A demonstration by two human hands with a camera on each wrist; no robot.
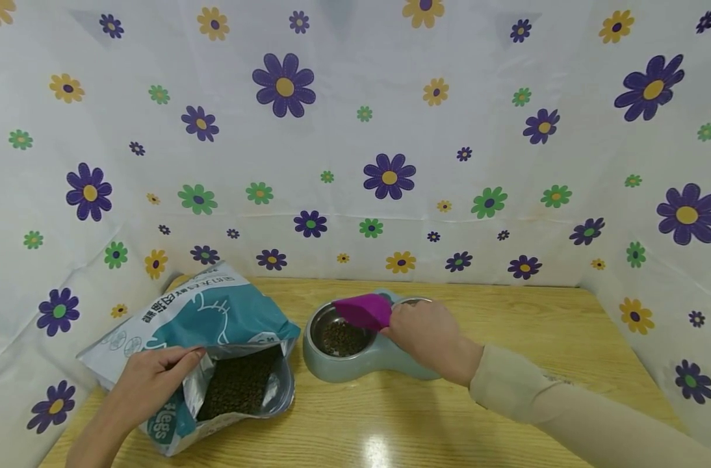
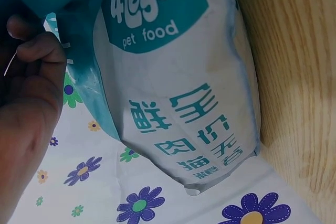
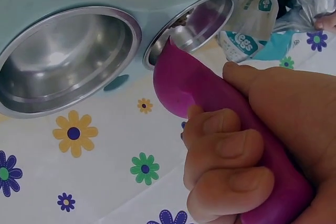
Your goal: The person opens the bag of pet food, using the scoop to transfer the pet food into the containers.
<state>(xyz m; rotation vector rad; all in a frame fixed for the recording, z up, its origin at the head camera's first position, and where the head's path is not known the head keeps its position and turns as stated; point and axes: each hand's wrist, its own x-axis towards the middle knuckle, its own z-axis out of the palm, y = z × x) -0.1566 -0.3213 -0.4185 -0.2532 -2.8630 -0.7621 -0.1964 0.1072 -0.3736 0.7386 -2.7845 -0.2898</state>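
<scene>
Floral-print white cloth (image 1: pixel 332 143) fills the upper frame behind a pale wooden table (image 1: pixel 507 325), and at centre the right hand (image 1: pixel 434 338) has its fingers wrapped firmly around a magenta plastic scoop (image 1: pixel 364 312)! That scoop hangs over the round stainless-steel left bowl (image 1: pixel 320 325), where brown kibble (image 1: pixel 340 339) lies, set in a pale blue-green double-bowl plastic stand (image 1: pixel 338 370). Lower left, the left hand (image 1: pixel 151 383) pinches the rim of a teal-and-white foil food bag (image 1: pixel 215 315), its mouth gaping over more kibble.

Danger spots? I'd say a hasty wrist turn could scatter pellets over the bowl's edge, and if that left pinch slips, the slouching bag could sag and spill towards lower centre.

Now compare angles! From the right wrist come the curled fingers on the handle, hidden overhead by the back of the hand, plus the shiny interior of the steel right bowl (image 3: pixel 68 66). Left wrist delivers the "4Legs pet food" lettering (image 2: pixel 144 9) in full; overhead catches only part. Whether the scoop holds anything, no view tells me.
</scene>
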